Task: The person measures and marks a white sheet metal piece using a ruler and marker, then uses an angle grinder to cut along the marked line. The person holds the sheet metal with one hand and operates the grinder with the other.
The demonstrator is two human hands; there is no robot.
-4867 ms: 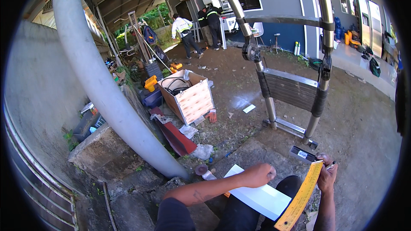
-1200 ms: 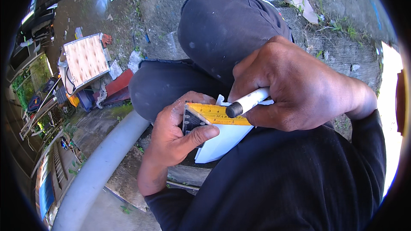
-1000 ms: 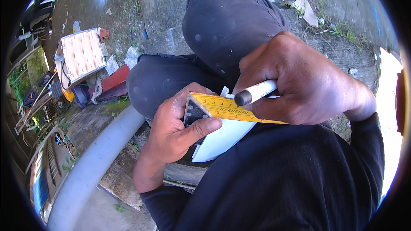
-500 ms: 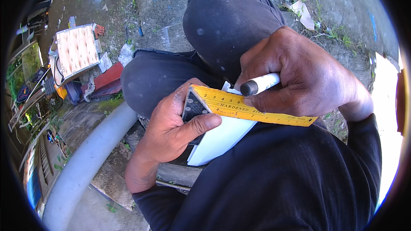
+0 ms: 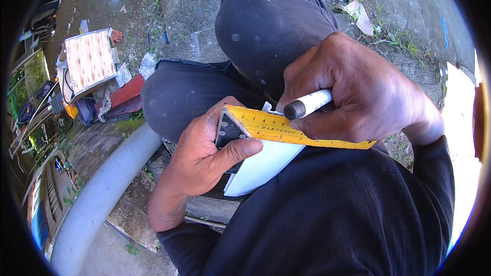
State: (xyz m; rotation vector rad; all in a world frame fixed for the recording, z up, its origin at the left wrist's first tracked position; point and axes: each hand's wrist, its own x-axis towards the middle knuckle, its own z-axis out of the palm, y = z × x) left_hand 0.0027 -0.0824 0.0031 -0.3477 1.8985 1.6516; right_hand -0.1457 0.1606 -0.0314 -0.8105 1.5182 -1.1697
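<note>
My left hand grips the dark stock of a try square, with its thumb bent over the front and a white folded sheet or panel pressed beneath it. The square's yellow blade with printed scales lies across the white piece toward the right. My right hand is closed around a white marker, its dark end toward my body, and rests over the blade; whatever its fingertips touch is hidden. Both hands are just above my lap, behind my bent knees in dark trousers.
A grey curved pipe runs along the left. Beyond it are a plywood crate, an orange glove, a red board and scattered debris. Cracked concrete ground with weeds and a paper scrap surrounds my knees.
My view has tilted from the yard down to my lap, and both hands have come together on the square and white piece. Over the last second, more of the blade's right end has appeared.
</note>
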